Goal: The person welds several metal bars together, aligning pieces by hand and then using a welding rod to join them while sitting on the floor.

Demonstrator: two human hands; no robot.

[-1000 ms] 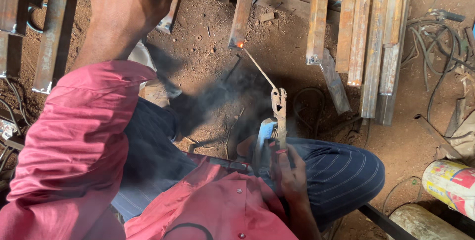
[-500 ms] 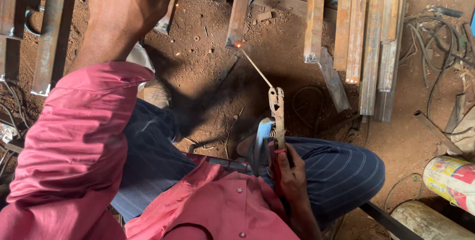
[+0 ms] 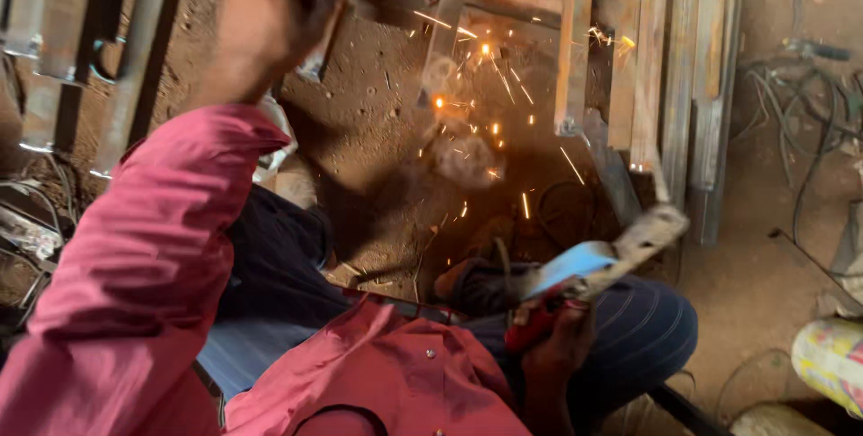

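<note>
The right hand (image 3: 556, 346) was closed around the red grip of an electrode holder (image 3: 589, 270), near and right of centre, above the striped trouser leg (image 3: 629, 337). The holder's metal head pointed up and to the right, blurred by motion, with a blue piece just beside the handle. The left hand (image 3: 265, 27) was raised at the far left on the end of a red sleeve (image 3: 153, 256); it was blurred, and its fingers appeared curled against a rusty steel bar (image 3: 333, 4), though how firmly it held the bar could not be told. Orange sparks (image 3: 485, 85) were scattered over the dirt floor (image 3: 378, 130) at far centre, close to the lower ends of several steel bars (image 3: 629, 58) that lay side by side, running from the far edge towards the middle. Pale smoke hung just below the sparks. Dark cables (image 3: 809, 121) lay tangled on the floor at the right. A yellow and white sack (image 3: 831, 360) sat at the near right edge.
</note>
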